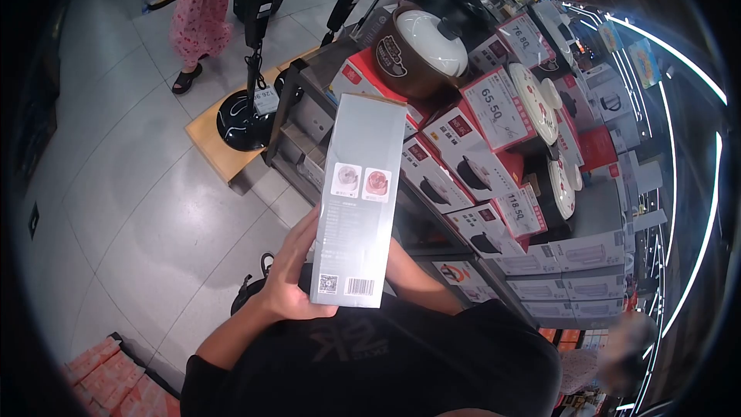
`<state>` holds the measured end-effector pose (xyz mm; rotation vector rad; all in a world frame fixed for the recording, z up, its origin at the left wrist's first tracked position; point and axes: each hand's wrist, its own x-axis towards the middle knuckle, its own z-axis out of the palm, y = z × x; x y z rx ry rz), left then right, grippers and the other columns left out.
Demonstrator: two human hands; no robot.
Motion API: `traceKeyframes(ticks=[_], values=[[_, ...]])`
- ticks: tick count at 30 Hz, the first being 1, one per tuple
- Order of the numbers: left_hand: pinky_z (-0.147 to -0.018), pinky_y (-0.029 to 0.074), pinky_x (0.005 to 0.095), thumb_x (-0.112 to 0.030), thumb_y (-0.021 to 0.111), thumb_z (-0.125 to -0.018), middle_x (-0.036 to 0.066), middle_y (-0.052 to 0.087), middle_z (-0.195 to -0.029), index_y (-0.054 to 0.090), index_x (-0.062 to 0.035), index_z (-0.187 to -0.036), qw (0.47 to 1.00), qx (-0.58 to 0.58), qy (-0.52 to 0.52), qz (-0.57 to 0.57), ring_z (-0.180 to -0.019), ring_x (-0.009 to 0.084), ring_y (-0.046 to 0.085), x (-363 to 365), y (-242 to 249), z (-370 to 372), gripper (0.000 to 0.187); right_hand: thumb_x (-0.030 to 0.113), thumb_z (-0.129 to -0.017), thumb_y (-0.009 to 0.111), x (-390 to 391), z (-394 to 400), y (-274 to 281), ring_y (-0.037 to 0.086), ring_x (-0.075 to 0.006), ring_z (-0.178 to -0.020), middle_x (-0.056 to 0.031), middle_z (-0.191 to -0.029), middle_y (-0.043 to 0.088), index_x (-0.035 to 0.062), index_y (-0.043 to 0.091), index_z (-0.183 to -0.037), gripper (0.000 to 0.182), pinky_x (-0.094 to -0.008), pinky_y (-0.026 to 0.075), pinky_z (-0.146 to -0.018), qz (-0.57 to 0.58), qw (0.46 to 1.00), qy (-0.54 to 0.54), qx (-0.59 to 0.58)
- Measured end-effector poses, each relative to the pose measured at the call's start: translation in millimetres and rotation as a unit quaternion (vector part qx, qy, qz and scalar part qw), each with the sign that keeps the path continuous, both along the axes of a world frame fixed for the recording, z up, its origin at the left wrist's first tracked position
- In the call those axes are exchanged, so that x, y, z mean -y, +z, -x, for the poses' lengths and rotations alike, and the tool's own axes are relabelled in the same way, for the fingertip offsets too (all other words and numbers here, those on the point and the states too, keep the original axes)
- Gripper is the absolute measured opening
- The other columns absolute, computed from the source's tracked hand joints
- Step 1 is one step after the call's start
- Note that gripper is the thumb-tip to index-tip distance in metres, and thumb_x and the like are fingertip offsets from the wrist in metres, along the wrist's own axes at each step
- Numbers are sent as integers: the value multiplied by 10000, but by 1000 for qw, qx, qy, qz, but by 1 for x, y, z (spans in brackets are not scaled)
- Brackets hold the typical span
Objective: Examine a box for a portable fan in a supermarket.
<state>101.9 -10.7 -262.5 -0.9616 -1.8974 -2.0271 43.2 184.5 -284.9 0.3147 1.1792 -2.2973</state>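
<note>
A tall grey-white box (359,224) stands upright in front of my chest, its narrow side facing me. That side shows two small product pictures, printed text, a QR code and a barcode. My left hand (293,270) is wrapped round the box's left side and lower edge, fingers pointing up. On the right, my forearm reaches behind the box, which hides my right hand.
Shelves at the right hold boxed pots (475,139), a brown pot with a white lid (421,54) and price cards. A fan's black base (245,120) rests on a wooden platform (212,147). One person in pink trousers (199,27) stands upper left; another is lower right.
</note>
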Motion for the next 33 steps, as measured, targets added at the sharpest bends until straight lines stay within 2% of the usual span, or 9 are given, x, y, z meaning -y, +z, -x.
traceKeyframes(ticks=[2, 4, 7, 17, 19, 25, 29, 31, 33], values=[[-1055, 294, 462, -452, 747, -663, 273, 277, -1431, 269, 15, -1403, 1000, 21, -5, 3, -1320, 413, 310, -1, 4, -1, 997, 750, -805, 375, -1, 1, -1, 554, -259, -1083, -132, -1246, 535, 76, 495, -1279, 832, -405, 478, -898, -1, 1000, -11, -1], [-1056, 293, 463, -467, 739, -669, 275, 277, -1429, 268, 19, -1402, 1000, 1, 3, 7, -1323, 413, 306, -1, 1, 0, 997, 757, -802, 363, -3, 7, -3, 543, -265, -1100, -134, -1270, 517, 86, 478, -1301, 844, -411, 473, -904, 133, 988, -5, 73], [-1055, 293, 466, -491, 729, -679, 280, 276, -1427, 273, 25, -1400, 1000, -16, 4, 1, -1326, 414, 300, -2, -2, 3, 997, 719, -826, 387, -7, 3, -2, 562, -253, -1072, -131, -1238, 544, 77, 501, -1276, 793, -398, 484, -890, 27, 999, 18, -2], [-1039, 313, 475, -500, 737, -681, 282, 293, -1415, 294, 20, -1396, 1000, -24, 9, 0, -1311, 414, 326, -5, 6, 6, 989, 648, -858, 426, 0, 1, 14, 595, -222, -999, -117, -1160, 593, 72, 548, -1214, 688, -381, 502, -852, -33, 996, 3, -89], [-1035, 319, 473, -498, 743, -677, 278, 301, -1410, 295, 16, -1396, 1000, -22, 15, 5, -1303, 412, 338, -6, 8, 6, 991, 696, -850, 373, 10, 3, 42, 557, -240, -1075, -125, -1234, 547, 85, 504, -1274, 755, -392, 470, -904, -1, 992, -64, 109], [-1024, 337, 465, -502, 767, -653, 268, 327, -1397, 310, 2, -1391, 1000, -15, 19, -20, -1284, 405, 369, -10, -3, 6, 1003, 777, -810, 274, -1, 8, 24, 470, -281, -1196, -128, -1355, 442, 108, 392, -1376, 884, -411, 407, -984, 31, 999, -9, 43], [-1015, 355, 454, -457, 801, -638, 268, 339, -1389, 332, -11, -1383, 999, -31, 23, -13, -1279, 399, 382, -9, 5, 7, 987, 776, -811, 277, -3, 8, 16, 478, -279, -1188, -126, -1342, 457, 107, 405, -1368, 880, -415, 409, -983, 32, 999, -8, 40], [-1012, 361, 450, -429, 813, -633, 270, 341, -1387, 335, -15, -1383, 999, -35, 25, -13, -1279, 399, 384, -9, 9, 7, 981, 775, -809, 284, -13, 13, -8, 496, -276, -1170, -124, -1329, 473, 107, 416, -1362, 877, -415, 425, -969, 92, 994, 6, 59], [-1009, 366, 446, -400, 826, -628, 272, 343, -1386, 339, -18, -1383, 999, -39, 28, -12, -1279, 399, 386, -9, 10, 6, 976, 775, -807, 289, -6, 9, 15, 506, -273, -1159, -123, -1322, 481, 108, 420, -1359, 875, -413, 436, -959, 66, 996, 4, 57]])
